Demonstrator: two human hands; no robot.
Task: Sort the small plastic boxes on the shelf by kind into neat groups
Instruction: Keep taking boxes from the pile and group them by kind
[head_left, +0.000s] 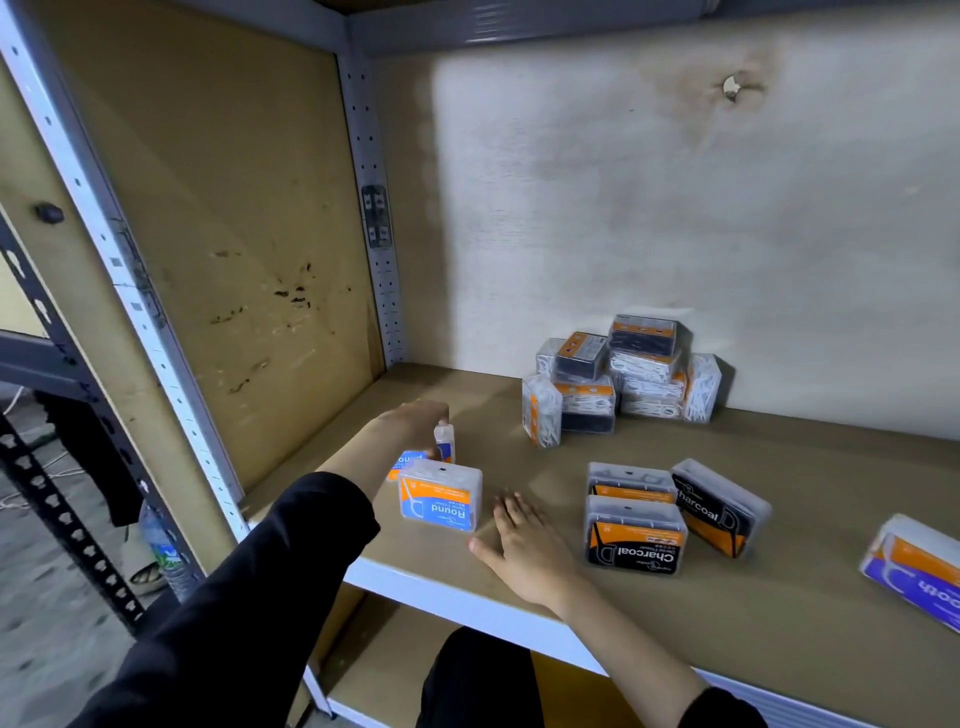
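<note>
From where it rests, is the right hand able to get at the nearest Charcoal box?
Probably yes. The right hand lies flat and empty on the shelf, and the nearest Charcoal box sits just beside it with only bare board between them.

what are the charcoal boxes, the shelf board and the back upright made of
Charcoal boxes: clear glossy plastic, it seems; the label and dark contents show through and the lid catches light.
Shelf board: matte tan, likely fibreboard or laminated wood; no grain visible.
Upright: probably painted metal, grey with rows of punched holes.
</note>
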